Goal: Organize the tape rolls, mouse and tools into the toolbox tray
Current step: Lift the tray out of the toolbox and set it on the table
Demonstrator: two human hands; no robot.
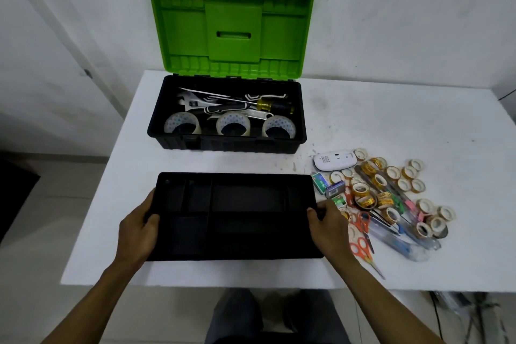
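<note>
White table against a white wall. Item: black tray, compartments bare, lying near the table's front edge. Behind the tray: toolbox, green lid raised, holding three large tape rolls, a wrench and a screwdriver. Right of the tray: mouse, a heap of small tape rolls, orange scissors, long tools. Advice: settle the tray flat and square, close to the heap, before you let go, so each piece can drop into a fitting compartment. Your left hand grasps the tray's left end, thumb over the rim; your right hand grasps its right end, fingers curled on the edge.
</note>
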